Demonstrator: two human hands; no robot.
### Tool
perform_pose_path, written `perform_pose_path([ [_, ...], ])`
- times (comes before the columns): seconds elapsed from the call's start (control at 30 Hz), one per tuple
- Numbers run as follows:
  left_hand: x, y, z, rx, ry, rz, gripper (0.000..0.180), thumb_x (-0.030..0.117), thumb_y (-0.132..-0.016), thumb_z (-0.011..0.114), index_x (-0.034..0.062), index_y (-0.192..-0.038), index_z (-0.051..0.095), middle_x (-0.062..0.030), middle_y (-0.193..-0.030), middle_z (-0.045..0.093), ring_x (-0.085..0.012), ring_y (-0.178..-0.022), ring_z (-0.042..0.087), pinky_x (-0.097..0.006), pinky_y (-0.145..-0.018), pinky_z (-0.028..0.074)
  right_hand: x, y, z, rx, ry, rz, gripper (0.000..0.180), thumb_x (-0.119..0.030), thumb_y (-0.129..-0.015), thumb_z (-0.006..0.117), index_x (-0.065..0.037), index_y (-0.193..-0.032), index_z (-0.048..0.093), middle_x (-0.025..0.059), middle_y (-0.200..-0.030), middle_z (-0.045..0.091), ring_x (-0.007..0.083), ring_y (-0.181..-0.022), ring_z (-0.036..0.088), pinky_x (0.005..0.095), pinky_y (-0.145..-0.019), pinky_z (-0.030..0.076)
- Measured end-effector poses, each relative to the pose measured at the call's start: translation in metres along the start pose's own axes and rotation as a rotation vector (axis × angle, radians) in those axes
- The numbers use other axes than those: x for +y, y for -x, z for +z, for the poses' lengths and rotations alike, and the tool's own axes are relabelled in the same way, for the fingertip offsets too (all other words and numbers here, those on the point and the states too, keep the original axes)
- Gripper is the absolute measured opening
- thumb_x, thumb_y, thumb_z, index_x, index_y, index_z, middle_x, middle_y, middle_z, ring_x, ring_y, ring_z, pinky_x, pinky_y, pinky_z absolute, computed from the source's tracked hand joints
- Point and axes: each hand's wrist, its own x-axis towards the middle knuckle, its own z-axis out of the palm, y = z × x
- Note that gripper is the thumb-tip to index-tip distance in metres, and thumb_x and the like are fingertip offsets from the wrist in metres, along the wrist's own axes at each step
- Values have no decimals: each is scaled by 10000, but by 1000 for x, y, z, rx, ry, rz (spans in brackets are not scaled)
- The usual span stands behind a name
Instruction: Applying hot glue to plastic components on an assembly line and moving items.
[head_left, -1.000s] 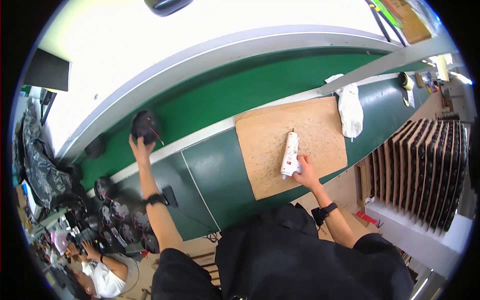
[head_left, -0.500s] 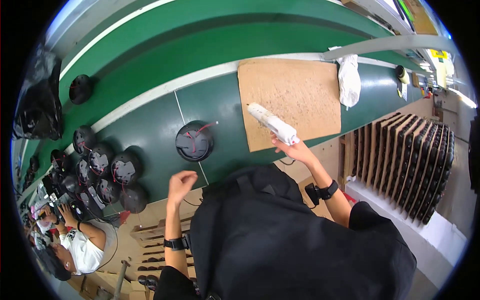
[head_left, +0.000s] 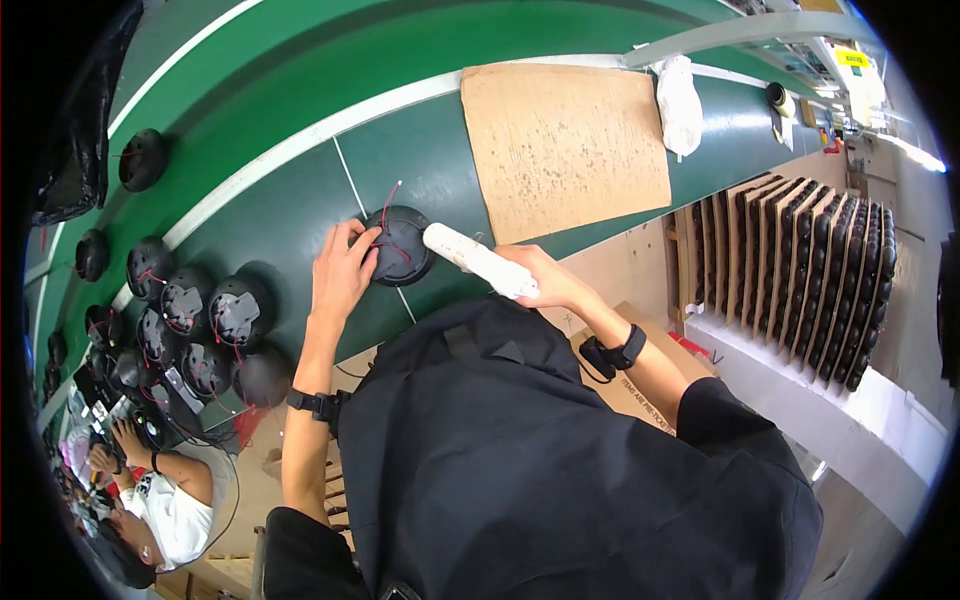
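A round black housing (head_left: pixel 405 262) with thin red wires lies on the green bench in front of me. My left hand (head_left: pixel 343 268) grips its left rim with bent fingers, close to where the wires come out. My right hand (head_left: pixel 545 275) is closed round the lower end of a white tube-shaped hand tool (head_left: pixel 470 255). The tool's far end points up and left and comes to the right edge of the housing. Its tip is too small to make out, and whether it touches the housing I cannot tell.
A stained cardboard sheet (head_left: pixel 570 150) covers the bench at right, beside a white bag (head_left: pixel 680 108). Several black housings (head_left: pixel 240 310) crowd the left side. At far left a co-worker in a white shirt (head_left: pixel 180 510) handles parts. Racks of black parts (head_left: pixel 800 275) stand at right.
My left hand has moved up onto the housing and taken hold of its rim. The white tool in my right hand has come left and down, off the cardboard to the housing.
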Motion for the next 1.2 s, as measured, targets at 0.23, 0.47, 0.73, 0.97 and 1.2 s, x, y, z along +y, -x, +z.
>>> perform_pose_path([
  [0.23,2,9,1,18,-156,131,186,93,-819,755,88,-1000,716,-49,-1017,577,-250,-946,595,-390,-769,531,17,-12,21,7,37,-49,318,-130,-668,659,8,-946,587,176,-816,591,409,-786,604,434,-696,479],
  [0.47,1,48,0,-173,68,81,117,95,-861,734,58,-965,697,-84,-935,639,-304,-864,669,-429,-734,548,15,-22,21,-26,22,-56,304,-171,-690,669,2,-923,575,177,-817,575,411,-793,597,437,-692,473],
  [0.73,-4,7,3,-61,378,-357,180,171,-957,699,-2,-1001,706,-58,-703,613,-132,-604,590,-311,-572,467,12,-32,32,-111,243,-26,333,-304,-750,745,-47,-869,570,143,-849,611,387,-873,627,481,-705,500],
  [0.97,-40,-59,2,-403,745,-329,199,167,-934,754,-16,-1013,747,22,-752,665,-31,-632,549,-214,-556,436,7,-35,44,-81,322,-109,314,-260,-773,745,-43,-892,551,104,-853,576,334,-877,604,443,-659,508],
  [1.2,-42,-73,13,-427,811,-420,193,164,-932,753,-19,-993,751,-22,-781,702,-62,-663,614,-233,-584,522,5,-33,58,-43,415,-22,314,-301,-801,749,-59,-899,575,99,-878,612,328,-921,632,445,-713,528],
])
